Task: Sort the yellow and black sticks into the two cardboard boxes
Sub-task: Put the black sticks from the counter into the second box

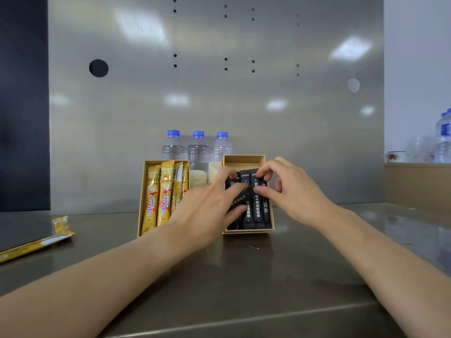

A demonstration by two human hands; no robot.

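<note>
Two cardboard boxes stand side by side on the steel counter. The left box (142,201) holds several yellow sticks (151,198) standing lengthwise. The right box (244,159) holds several black sticks (259,211). Both hands are over the right box. My left hand (207,208) and my right hand (290,189) together grip one black stick (240,197) lying slanted across the others. One yellow stick (36,246) lies loose on the counter at the far left, with another yellow one (60,223) just behind it.
Three water bottles (198,150) with blue caps stand behind the boxes against the steel back wall. Two pale cups (197,178) sit between the boxes and bottles. A wooden shelf (417,181) with more bottles is at the right.
</note>
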